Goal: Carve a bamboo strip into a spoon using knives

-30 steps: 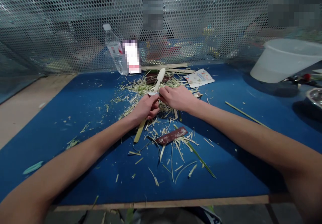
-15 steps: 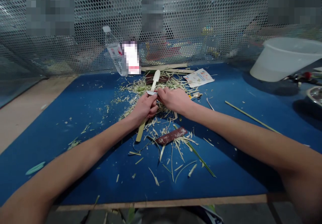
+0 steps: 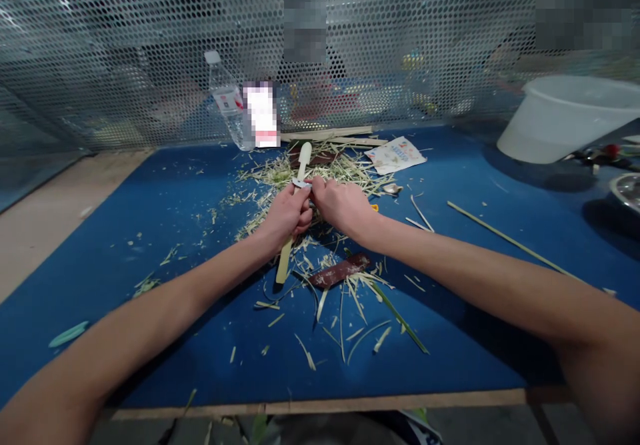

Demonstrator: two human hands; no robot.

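Observation:
A pale bamboo piece shaped like a spoon, with a rounded far end and a flat strip for its near end, lies slantwise in my left hand, whose fingers are wrapped round its middle. My right hand is closed on a knife; its grey blade crosses the bamboo at my left thumb, and an orange end shows by my right wrist. Most of the knife's handle is hidden. Beneath both hands spreads a heap of bamboo shavings. A worn brown strip lies nearer me.
On the blue mat stand a clear bottle and a lit phone, against a perforated metal screen. A printed packet, a thin stick and a white tub are to the right.
The bamboo's rounded end has swung slightly left, and its near end slightly right. My right hand and the knife's orange end have moved a little towards me.

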